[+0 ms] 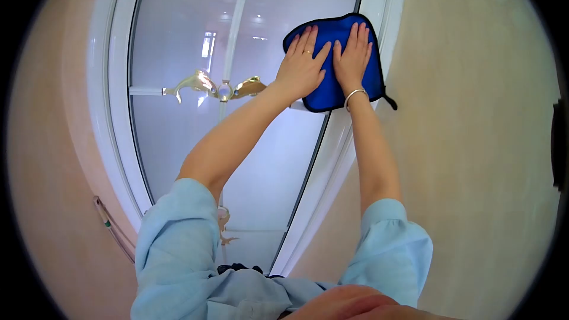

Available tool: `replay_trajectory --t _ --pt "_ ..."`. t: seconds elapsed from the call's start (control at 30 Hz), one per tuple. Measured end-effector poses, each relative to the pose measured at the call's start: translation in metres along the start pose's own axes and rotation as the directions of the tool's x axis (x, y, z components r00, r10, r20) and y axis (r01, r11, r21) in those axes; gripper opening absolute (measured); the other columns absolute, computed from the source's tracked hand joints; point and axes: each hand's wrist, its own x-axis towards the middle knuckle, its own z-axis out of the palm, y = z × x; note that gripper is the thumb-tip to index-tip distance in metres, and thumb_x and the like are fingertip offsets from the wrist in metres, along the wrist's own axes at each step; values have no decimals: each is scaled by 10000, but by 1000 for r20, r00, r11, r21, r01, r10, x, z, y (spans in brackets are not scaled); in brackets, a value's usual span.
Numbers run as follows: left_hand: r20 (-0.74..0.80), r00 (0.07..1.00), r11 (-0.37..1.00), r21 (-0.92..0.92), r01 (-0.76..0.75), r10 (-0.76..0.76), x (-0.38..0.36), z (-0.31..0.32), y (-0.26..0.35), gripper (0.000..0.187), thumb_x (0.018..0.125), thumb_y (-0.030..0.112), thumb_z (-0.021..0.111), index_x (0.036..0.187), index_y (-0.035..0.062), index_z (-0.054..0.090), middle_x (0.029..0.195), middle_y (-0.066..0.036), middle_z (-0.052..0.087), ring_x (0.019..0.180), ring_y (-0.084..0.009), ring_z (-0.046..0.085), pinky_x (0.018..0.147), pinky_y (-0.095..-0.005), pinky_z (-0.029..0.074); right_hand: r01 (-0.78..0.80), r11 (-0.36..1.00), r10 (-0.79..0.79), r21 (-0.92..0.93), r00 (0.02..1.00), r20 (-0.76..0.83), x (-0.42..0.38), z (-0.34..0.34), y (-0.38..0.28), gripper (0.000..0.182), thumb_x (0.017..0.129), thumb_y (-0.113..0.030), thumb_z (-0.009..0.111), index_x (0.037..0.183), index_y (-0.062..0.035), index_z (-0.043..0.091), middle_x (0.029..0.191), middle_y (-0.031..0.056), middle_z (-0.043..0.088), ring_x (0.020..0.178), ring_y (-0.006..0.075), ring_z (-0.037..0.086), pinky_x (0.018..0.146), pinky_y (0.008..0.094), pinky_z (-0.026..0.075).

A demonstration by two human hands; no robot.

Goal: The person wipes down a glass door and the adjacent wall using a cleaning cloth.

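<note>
A blue cloth (329, 86) with black edging lies spread against the upper right of a framed glass panel (178, 35), covering part of the glass and its white frame. A black loop hangs off the cloth's lower right corner. My left hand (301, 66), with a ring on one finger, rests flat on the left part of the cloth, its fingers stretched and spread. Beside it, my right hand (353, 64) presses the right part with its palm down and fingers extended upward. A bracelet (354, 96) circles the right wrist. Neither hand is wrapped around the cloth.
Gold dolphin-shaped ornaments (198, 83) sit on the white crossbars of the panel, left of my hands. Another ornament (223, 225) is lower down. Beige wall (462, 112) flanks the frame. A thin handle (106, 220) leans at the lower left.
</note>
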Motion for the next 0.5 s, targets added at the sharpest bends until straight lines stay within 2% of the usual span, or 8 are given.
replay_trajectory --t 0.07,0.2,0.43,0.47,0.5 --pt "-22 998 995 90 -50 52 24 1 -15 722 831 357 723 1477 176 459 1577 -254 266 1468 -379 264 1188 -493 238 45 998 -48 -46 997 -59 29 4 8 682 934 -325 575 1513 -40 356 1591 171 306 1489 327 248 1202 515 180" --pt "-61 991 976 192 -107 120 61 12 -29 705 866 456 672 1480 184 457 1568 -234 305 1469 -366 268 1188 -490 234 79 995 -85 -65 992 -98 68 13 23 588 955 -311 533 1503 -134 416 1578 179 331 1475 337 281 1193 539 186" --pt "-100 976 953 256 -161 192 100 24 -41 706 870 491 649 1468 160 470 1552 -239 333 1460 -368 283 1187 -505 213 116 987 -132 -113 980 -147 111 26 45 564 975 -325 491 1493 -111 427 1552 185 378 1466 335 302 1181 542 219" --pt "-117 977 954 266 -140 177 103 26 -40 702 869 490 649 1463 159 476 1548 -240 340 1457 -370 286 1186 -508 211 131 980 -152 -147 978 -141 117 26 46 565 944 -239 528 1477 -76 438 1547 173 392 1460 337 315 1177 540 237" --pt "-133 978 954 274 -121 162 106 30 -37 697 868 489 649 1458 157 483 1543 -242 347 1455 -372 290 1185 -511 209 191 979 -198 -64 971 -137 122 29 49 572 923 -196 543 1468 -60 442 1548 170 392 1458 337 318 1176 539 243"
